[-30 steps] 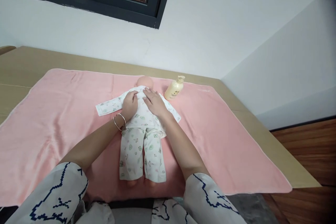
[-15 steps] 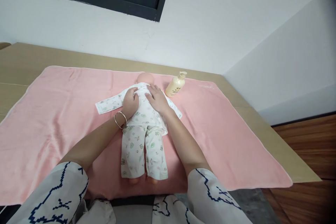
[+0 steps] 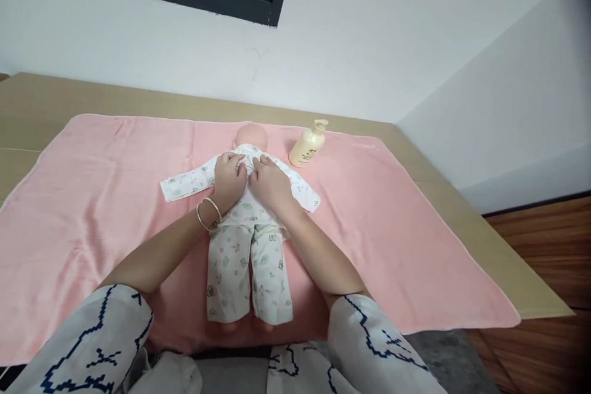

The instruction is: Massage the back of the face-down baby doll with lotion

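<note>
Item: one doll (image 3: 250, 209), laid lengthwise before you, head (image 3: 252, 135) away from you and feet toward you, on a pink blanket (image 3: 397, 246) spread over a table (image 3: 521, 295). Clothing: white printed shirt and matching trousers (image 3: 229, 274), the legs slightly apart, sleeves (image 3: 190, 183) stretched out to both sides.

Left hand (image 3: 229, 180): yours, on the upper chest of the shirt, fingers bent, a bangle (image 3: 198, 214) at the wrist. Right hand (image 3: 270, 184): yours, beside it on the other half of the chest, fingers curled inward. Grip: both hands touch the cloth — whether either pinches it cannot be made out.

Position of doll to grip: torso directly beneath your two hands, a narrow strip of shirt showing between them; head just beyond your fingertips, trousers nearer you, between your forearms.

Also present: one pale yellow pump bottle (image 3: 305, 148) — upright on the blanket, near the doll's head, beyond your right hand.
</note>
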Available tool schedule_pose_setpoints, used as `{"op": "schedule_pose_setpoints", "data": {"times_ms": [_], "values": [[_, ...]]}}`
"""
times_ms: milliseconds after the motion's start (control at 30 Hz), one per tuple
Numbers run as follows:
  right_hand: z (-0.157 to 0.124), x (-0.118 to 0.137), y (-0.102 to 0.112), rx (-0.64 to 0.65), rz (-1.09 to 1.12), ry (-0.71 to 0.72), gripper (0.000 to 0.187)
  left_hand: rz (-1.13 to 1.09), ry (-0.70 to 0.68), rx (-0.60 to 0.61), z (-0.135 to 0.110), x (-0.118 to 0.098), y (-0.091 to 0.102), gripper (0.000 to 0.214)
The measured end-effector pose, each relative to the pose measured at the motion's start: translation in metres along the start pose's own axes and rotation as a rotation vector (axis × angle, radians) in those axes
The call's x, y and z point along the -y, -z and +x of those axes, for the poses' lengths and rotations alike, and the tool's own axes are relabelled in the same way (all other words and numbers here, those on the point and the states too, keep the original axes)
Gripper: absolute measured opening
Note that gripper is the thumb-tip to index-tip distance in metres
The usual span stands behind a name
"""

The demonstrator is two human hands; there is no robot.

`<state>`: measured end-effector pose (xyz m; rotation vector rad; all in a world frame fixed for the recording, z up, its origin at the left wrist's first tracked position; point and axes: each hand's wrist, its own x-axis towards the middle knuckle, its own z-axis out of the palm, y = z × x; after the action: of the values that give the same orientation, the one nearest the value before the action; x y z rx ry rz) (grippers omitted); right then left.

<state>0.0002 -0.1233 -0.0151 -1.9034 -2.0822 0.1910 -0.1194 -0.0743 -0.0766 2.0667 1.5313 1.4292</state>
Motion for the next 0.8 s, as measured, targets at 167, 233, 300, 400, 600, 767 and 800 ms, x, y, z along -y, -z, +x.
{"op": "schedule_pose_setpoints", "data": {"times_ms": [167, 233, 300, 400, 600, 767, 800], "values": [[0.018, -0.024, -0.005, 0.029, 0.092, -0.019, 0.053, 0.149, -0.112, 0.089, -0.009, -0.005, 0.0, 0.038], [0.026, -0.034, -0.009, 0.042, 0.087, -0.012, 0.057, 0.194, -0.197, 0.146, -0.013, -0.008, 0.0, 0.04], [0.028, -0.036, -0.011, 0.05, 0.065, -0.002, 0.057, 0.196, -0.248, 0.186, -0.014, -0.009, 0.0, 0.041], [0.017, -0.024, -0.009, 0.036, -0.028, -0.011, 0.057, 0.148, -0.185, 0.183, -0.008, 0.0, -0.003, 0.044], [-0.01, 0.003, 0.005, 0.048, -0.171, -0.007, 0.054, 0.19, -0.114, 0.179, 0.004, 0.011, -0.003, 0.043], [0.016, -0.029, -0.006, 0.042, -0.005, 0.049, 0.055, 0.265, -0.189, 0.227, -0.012, -0.013, 0.003, 0.04], [0.021, -0.035, -0.01, 0.031, 0.015, 0.067, 0.055, 0.251, -0.199, 0.24, -0.014, -0.015, 0.002, 0.041]]}}
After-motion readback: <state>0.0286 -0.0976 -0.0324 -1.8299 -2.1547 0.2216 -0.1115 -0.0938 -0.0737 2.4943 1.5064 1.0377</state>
